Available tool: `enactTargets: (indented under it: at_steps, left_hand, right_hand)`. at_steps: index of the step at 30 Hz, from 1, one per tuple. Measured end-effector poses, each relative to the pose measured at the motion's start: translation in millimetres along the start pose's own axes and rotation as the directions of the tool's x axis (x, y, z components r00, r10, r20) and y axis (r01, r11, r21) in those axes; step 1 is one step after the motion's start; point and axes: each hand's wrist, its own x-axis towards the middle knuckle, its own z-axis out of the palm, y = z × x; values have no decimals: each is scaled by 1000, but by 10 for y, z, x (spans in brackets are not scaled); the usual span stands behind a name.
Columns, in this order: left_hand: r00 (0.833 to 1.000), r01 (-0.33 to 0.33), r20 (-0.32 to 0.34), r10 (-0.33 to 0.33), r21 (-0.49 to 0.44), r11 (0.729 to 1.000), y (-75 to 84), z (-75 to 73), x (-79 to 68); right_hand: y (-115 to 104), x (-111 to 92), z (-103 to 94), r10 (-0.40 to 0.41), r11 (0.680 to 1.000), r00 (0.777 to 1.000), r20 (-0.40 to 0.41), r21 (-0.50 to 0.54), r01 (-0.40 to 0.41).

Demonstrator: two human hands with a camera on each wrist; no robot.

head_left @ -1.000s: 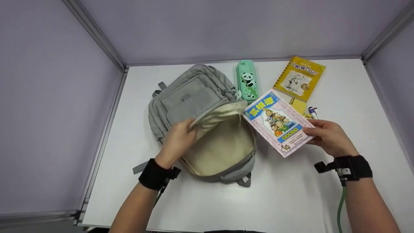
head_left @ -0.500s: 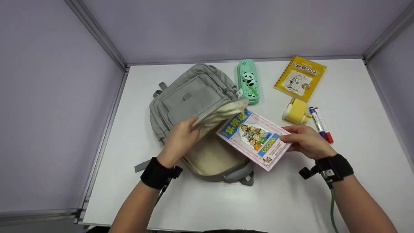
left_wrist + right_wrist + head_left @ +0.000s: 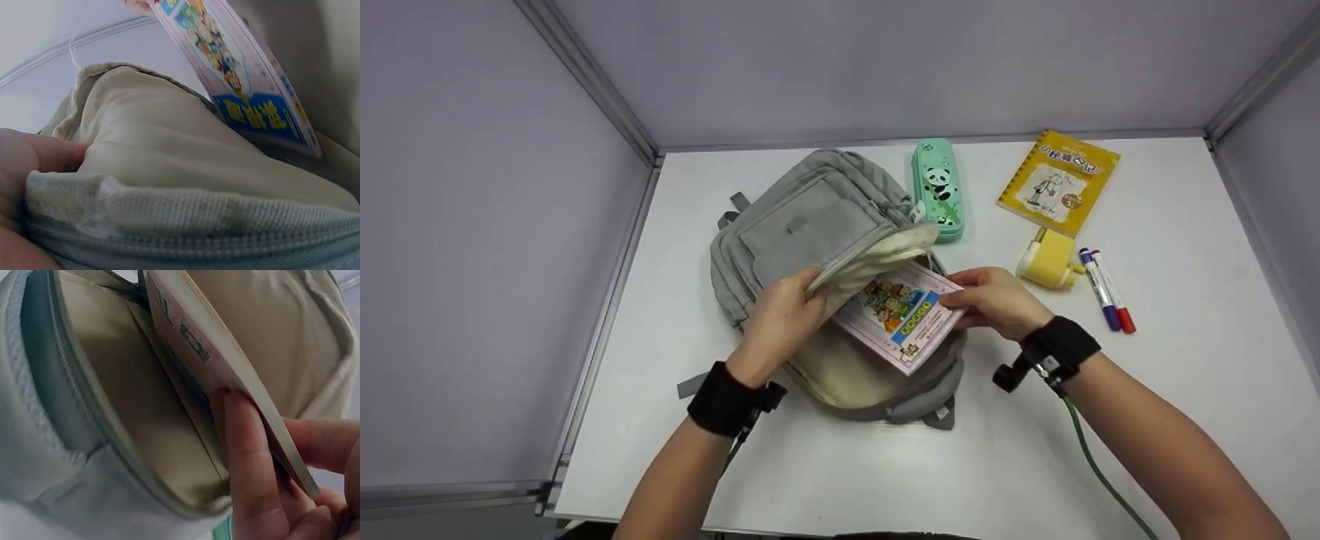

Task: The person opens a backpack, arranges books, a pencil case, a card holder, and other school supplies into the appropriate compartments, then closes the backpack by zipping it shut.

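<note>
A grey backpack (image 3: 810,225) lies on the table with its main pocket unzipped, cream lining showing inside. My left hand (image 3: 780,319) pinches the zippered edge of its flap and holds it raised; the left wrist view shows the thumb and finger at that zipper (image 3: 185,242). My right hand (image 3: 997,300) grips a pink picture book (image 3: 900,315) by its lower right corner, thumb on the cover and fingers underneath. The book's far end is inside the pocket, hidden in the head view by the flap. In the right wrist view the book (image 3: 225,354) stands tilted between the lining walls.
A green panda pencil case (image 3: 938,187) lies beside the backpack's upper right. Farther right are a yellow spiral-edged book (image 3: 1059,182), a small yellow object (image 3: 1048,259) with a knob, and two markers (image 3: 1108,291), one blue and one red. Grey panels wall the table (image 3: 840,480).
My right hand has carried the pink book leftward, from beside the backpack into its opening. The small yellow object and markers have come into full view. My left hand keeps the flap lifted.
</note>
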Motion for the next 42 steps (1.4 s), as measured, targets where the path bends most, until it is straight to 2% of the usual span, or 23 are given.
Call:
enactTargets:
  at_steps: [6, 15, 22, 28, 32, 40, 42]
  left_hand:
    - [1000, 5, 4, -5, -11, 1000, 19, -24, -4]
    - [1000, -13, -4, 13, 16, 1000, 35, -31, -1]
    - [1000, -21, 2, 21, 14, 1000, 29, -29, 1]
    - [999, -34, -7, 34, 17, 999, 26, -28, 8]
    - [999, -32, -2, 32, 17, 999, 25, -23, 5]
    - [999, -38, -3, 38, 1, 999, 6, -3, -3]
    - [999, -40, -6, 39, -2, 999, -3, 0, -4]
  right_hand:
    - [-83, 180, 208, -7, 1000, 999, -38, 8, 7]
    - [-122, 464, 373, -30, 996, 994, -104, 78, 39]
    - [-137, 621, 476, -83, 996, 982, -169, 20, 88]
    - [-100, 755, 539, -74, 997, 974, -214, -15, 72]
    - [-66, 826, 576, -110, 994, 966, -235, -34, 105]
    - [-4, 920, 627, -215, 976, 960, -179, -81, 204]
    - [6, 935, 635, -228, 973, 955, -188, -87, 215]
